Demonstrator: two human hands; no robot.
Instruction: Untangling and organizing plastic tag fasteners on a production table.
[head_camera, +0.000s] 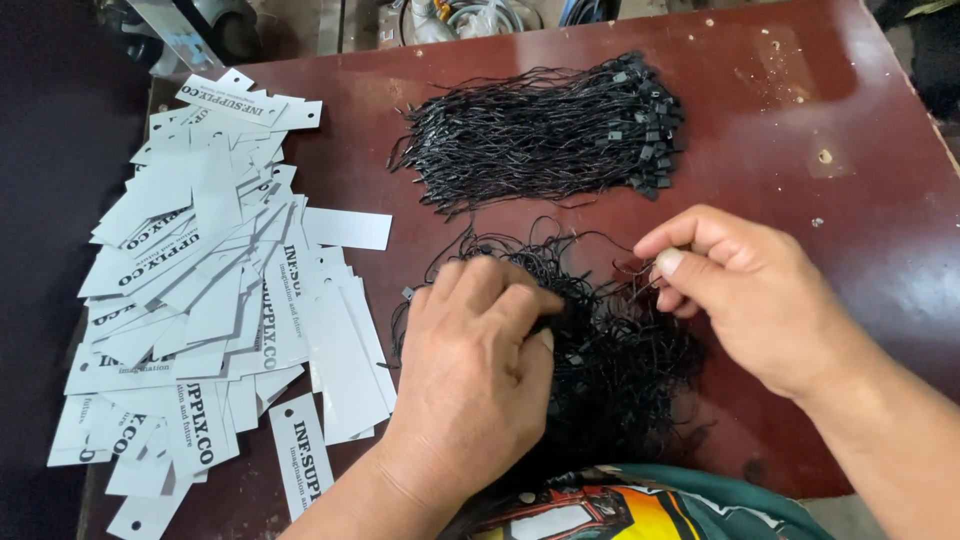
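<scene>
White paper tags (215, 290) heaped left; dark red table (840, 200).

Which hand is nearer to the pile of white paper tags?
Left. The left hand rests on the loose tangle of black strings, just beside the pile of white paper tags. The right hand is farther off, across the tangle.

Left hand (470, 370) covers part of tangled black strings (620, 350); what its grip pinches is hidden. White tags (210, 290) overhang desk's (800, 130) left edge. Objects beyond far edge cut off, unidentifiable.
</scene>
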